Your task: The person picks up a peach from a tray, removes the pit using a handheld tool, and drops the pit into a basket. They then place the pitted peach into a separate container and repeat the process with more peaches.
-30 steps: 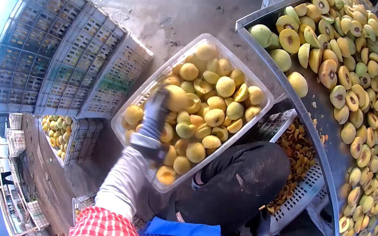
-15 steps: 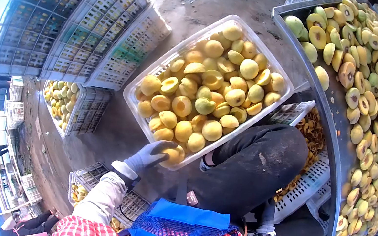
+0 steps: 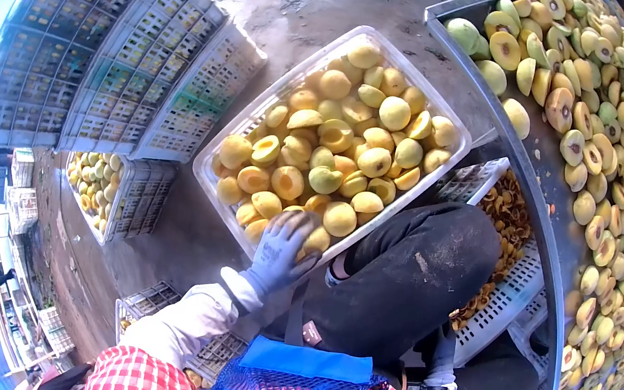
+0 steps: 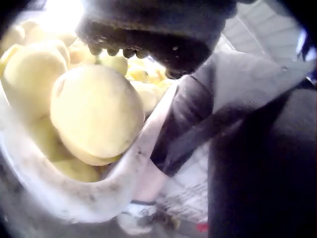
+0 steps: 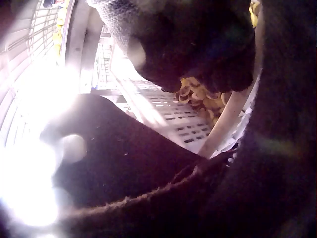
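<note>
My left hand (image 3: 282, 252), in a grey-blue glove, lies over the near corner of a white plastic crate (image 3: 204, 178) filled with yellow peaches (image 3: 337, 142), many of them halved. Its fingers stretch over the fruit, and the thumb lies beside a peach (image 3: 316, 240) at the rim. In the left wrist view the dark glove (image 4: 148, 39) hangs above a large pale peach (image 4: 96, 111). My gloved right hand (image 5: 193, 49) is in dark shadow over a slotted crate (image 5: 168, 106) of peach scraps (image 5: 203, 96); whether it holds anything, I cannot tell.
To the right, a metal-edged table (image 3: 531, 177) carries a heap of halved peaches (image 3: 615, 186). Tall stacked crates (image 3: 105, 56) stand at the left, with another crate (image 3: 142, 197) of fruit below. My bent knee (image 3: 434, 247) in dark trousers lies between crate and table.
My left hand swept from over the fruit to the near corner, holding a peach there half a second ago. Now its fingers lie extended over the corner fruit.
</note>
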The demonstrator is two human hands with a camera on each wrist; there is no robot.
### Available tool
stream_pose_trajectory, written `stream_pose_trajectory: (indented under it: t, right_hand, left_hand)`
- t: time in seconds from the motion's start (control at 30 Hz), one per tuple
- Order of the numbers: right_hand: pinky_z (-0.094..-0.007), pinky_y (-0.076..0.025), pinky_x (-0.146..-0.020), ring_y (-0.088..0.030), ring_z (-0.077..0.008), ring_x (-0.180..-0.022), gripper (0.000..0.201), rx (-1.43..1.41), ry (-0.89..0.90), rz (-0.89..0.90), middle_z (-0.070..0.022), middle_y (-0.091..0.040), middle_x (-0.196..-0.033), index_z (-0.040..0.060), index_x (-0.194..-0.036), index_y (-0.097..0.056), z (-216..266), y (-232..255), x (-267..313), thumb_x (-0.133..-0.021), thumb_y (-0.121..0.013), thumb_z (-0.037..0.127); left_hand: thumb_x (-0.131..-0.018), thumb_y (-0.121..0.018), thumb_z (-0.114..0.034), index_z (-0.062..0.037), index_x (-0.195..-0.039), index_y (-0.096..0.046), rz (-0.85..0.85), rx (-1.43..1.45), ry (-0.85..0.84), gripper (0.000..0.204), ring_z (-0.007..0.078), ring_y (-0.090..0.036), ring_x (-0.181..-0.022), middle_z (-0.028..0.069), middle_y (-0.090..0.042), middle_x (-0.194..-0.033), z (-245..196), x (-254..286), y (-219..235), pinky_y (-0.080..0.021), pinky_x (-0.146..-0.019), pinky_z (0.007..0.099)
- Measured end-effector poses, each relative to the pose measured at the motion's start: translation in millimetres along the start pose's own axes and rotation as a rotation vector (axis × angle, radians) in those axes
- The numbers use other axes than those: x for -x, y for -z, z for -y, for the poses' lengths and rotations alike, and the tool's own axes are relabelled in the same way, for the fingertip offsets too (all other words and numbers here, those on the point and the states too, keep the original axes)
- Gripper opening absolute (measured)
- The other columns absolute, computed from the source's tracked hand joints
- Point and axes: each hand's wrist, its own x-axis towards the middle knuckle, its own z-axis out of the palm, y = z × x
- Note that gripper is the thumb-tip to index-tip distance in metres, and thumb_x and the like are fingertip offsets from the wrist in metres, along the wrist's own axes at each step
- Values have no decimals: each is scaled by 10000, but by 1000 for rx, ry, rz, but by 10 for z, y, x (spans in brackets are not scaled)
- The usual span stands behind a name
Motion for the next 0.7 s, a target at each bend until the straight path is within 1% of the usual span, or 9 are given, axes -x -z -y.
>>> stream_pose_trajectory:
  t: [0.03,0.13,0.2,0.4,0.5,0.57,0.6,0.67,0.7]
  right_hand:
    - [-316,-472,-392,-559,-188,-453,345,-11,5,-10,-80,-592,-690,26,-1224,-486,-38,11,-10,-948,-493,233]
    - [-313,-465,-381,-557,-195,-440,332,-49,6,-45,-89,-591,-688,34,-1220,-478,-171,60,-155,-950,-482,227]
    - [-305,-459,-375,-558,-199,-434,325,-52,-46,-65,-97,-593,-692,39,-1217,-472,-143,54,-119,-951,-477,225]
    - [-273,-462,-433,-585,-157,-515,321,-95,48,-1,-66,-624,-779,38,-1171,-513,13,-210,-113,-914,-537,228]
    - [-261,-442,-429,-567,-146,-516,292,-84,80,43,-50,-608,-777,53,-1155,-522,12,-181,-110,-906,-533,207]
    - [-261,-420,-414,-521,-141,-454,255,-59,14,-2,-44,-557,-639,32,-1106,-532,77,-134,-36,-940,-525,226]
    - [-260,-414,-411,-513,-141,-448,255,-79,0,-11,-43,-548,-626,34,-1111,-530,88,-111,-20,-943,-521,225]
    - [-258,-402,-405,-498,-143,-435,254,-110,-31,-4,-39,-529,-601,37,-1123,-526,80,-119,-20,-951,-513,224]
    - [-258,-402,-405,-498,-143,-435,254,-106,-34,-5,-39,-529,-601,37,-1123,-526,75,-102,-5,-951,-513,224]
  left_hand:
    - [-799,-627,-372,-38,-1316,-442,20,17,89,643,332,-344,-1286,155,-386,-1381,-25,-73,-36,-266,-1066,473]
    - [-804,-615,-401,-37,-1366,-387,91,-192,68,708,327,-313,-1317,162,-341,-1422,110,-142,-382,-253,-1081,474]
    - [-806,-602,-412,-14,-1312,-445,107,-168,59,663,353,-300,-1318,162,-344,-1418,137,-46,-435,-224,-1091,492]
    - [-783,-606,-413,-30,-1234,-517,138,-210,27,598,389,-288,-1315,143,-378,-1386,276,-31,-577,-206,-1093,525]
    - [-743,-647,-370,-53,-1216,-529,25,-154,72,581,372,-333,-1275,130,-424,-1342,120,-139,-424,-228,-1081,508]
    - [-707,-689,-303,-67,-1191,-541,-83,-152,87,558,352,-396,-1211,126,-484,-1256,1,-274,-296,-268,-1054,489]
    - [-703,-709,-279,-74,-1173,-548,-216,-89,77,537,344,-428,-1176,132,-505,-1205,-13,-404,-258,-300,-1029,478]
    - [-716,-719,-260,-92,-1190,-545,-297,-20,104,532,344,-442,-1159,141,-500,-1204,79,-755,-255,-321,-1009,463]
    - [-742,-709,-271,-142,-1268,-509,-208,-56,116,577,372,-428,-1184,137,-476,-1257,189,-906,-311,-307,-1026,464]
